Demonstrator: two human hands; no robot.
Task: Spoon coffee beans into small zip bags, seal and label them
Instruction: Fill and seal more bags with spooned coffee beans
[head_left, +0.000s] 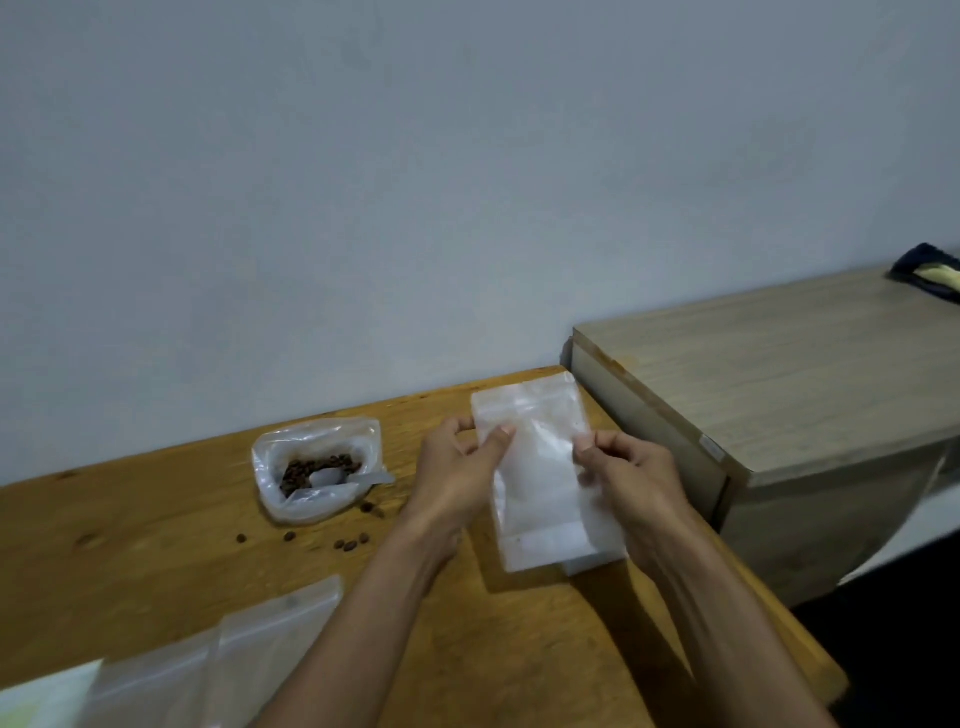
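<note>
**Mia:** Above the wooden table (156, 561), near its right end, both hands hold one small zip bag (545, 483) up in the air. The left hand (457, 478) pinches its left edge with thumb and fingers. The right hand (631, 478) pinches its right edge the same way.

**Ben:** What could go wrong?

**Mia:** I think the slippery plastic could slide out of the fingers. Or the top could stay stuck, and then a hard pull might rip it.

**Ben:** And the beans?

**Mia:** They sit in the open plastic bag (317, 467) to the left, with a spoon (343, 478) resting inside. Some loose beans (348, 543) already lie on the table. A wobbly scoop could drop more, I guess.

**Ben:** How does the little bag look?

**Mia:** It is cloudy white, flat and see-through, with a zip strip near the top. It looks empty. More flat bags (234, 660) wait at the near left.
</note>
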